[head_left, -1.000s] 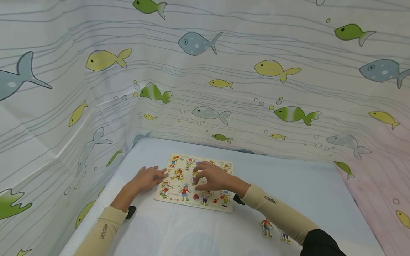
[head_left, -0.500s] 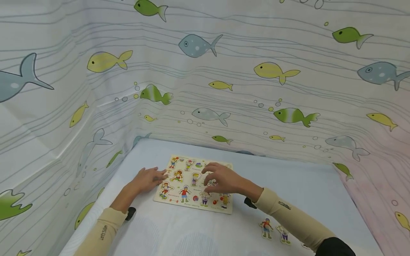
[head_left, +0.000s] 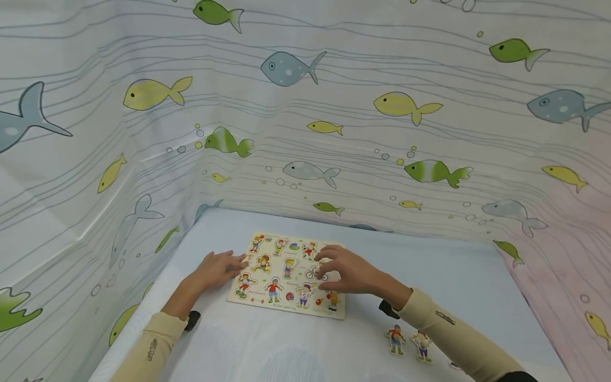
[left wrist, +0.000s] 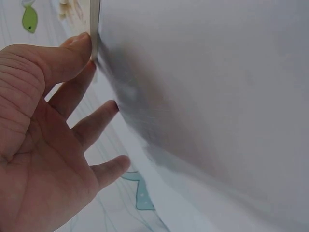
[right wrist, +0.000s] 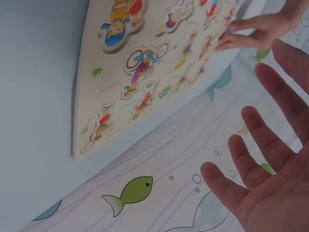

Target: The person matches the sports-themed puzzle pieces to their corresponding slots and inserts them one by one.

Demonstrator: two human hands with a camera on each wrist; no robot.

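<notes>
A cream wooden puzzle board with several painted figures of children lies on the table. My left hand touches the board's left edge with its thumb and index fingertip; its other fingers are spread, as the left wrist view shows. My right hand hovers over the board's right side. The right wrist view shows its fingers apart, holding nothing. Beneath that hand in the head view, a cyclist figure appears in the right wrist view. Part of the board's right side is hidden behind the hand.
Two loose figure pieces, one in a red top and one in purple trousers, lie on the table at front right. A sliver of another piece shows beside the right sleeve. Fish-patterned sheeting walls the back and sides.
My right hand has moved to the right across the board from its middle, uncovering the central figures and one in the upper row. My left hand stays at the board's left edge.
</notes>
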